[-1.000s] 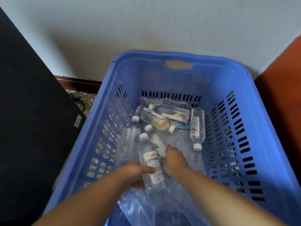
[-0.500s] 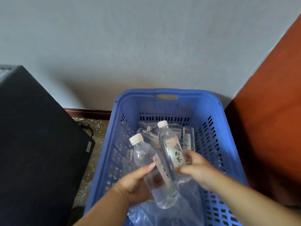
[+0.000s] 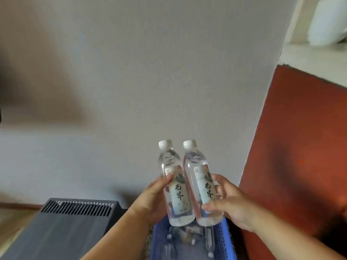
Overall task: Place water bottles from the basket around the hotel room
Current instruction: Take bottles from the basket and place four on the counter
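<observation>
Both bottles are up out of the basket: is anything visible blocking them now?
Nothing visible. The left hand and right hand each hold a bottle upright, side by side above the basket, in front of bare wall. No placement spot is in view.

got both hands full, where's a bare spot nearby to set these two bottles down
Nearest bare patch: the flat dark top of the black box, left of the basket and below the wall. The basket is crowded with loose bottles. The left hand holds the left bottle, the right hand holds the right bottle.
</observation>
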Motion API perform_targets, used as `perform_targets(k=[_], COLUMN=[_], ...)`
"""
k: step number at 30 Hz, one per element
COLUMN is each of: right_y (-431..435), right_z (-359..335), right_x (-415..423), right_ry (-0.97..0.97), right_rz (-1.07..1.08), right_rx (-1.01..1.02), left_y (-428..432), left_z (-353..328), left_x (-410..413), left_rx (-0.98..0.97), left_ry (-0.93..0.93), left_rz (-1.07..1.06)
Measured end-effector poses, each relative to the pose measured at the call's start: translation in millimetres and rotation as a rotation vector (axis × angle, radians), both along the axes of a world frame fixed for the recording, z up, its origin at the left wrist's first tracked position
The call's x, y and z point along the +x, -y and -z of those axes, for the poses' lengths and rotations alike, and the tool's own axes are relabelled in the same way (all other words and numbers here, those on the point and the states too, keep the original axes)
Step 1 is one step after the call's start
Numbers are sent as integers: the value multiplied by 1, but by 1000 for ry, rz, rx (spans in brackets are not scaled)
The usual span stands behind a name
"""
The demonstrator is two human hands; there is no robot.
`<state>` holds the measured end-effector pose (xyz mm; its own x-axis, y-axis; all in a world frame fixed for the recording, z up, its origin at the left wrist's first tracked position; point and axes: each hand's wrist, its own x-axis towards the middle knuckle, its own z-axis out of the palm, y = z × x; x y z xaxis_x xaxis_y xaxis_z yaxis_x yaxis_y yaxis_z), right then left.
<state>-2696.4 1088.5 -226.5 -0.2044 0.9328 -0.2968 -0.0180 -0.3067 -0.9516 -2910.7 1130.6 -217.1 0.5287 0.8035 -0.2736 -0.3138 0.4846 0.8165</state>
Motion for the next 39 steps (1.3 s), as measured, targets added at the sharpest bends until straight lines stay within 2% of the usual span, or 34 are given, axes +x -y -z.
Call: perform_targets(k=[6,14,20,27,35,39], right_y=[49,136,200,238,200,157], right_z=[-160,-267,-303,-307,-317,-313], right_x=[22,107,228,352,468,529], right_ry=[111,182,303,398,472,508], right_rz=[133,346,446,588,698,729], right_rx=[292,590,611,579,551,525], left_y=[33,108,160,180,124,79], left_z=[-154,-283,-316,-332,-339,-333], left_x=[21,118,242,375,510,569], left_rx=[285,652,690,685,806,811], left_ry=[-32,-25,-42,-75,-180,-118], left_rz=[56,24,98,233,198,253])
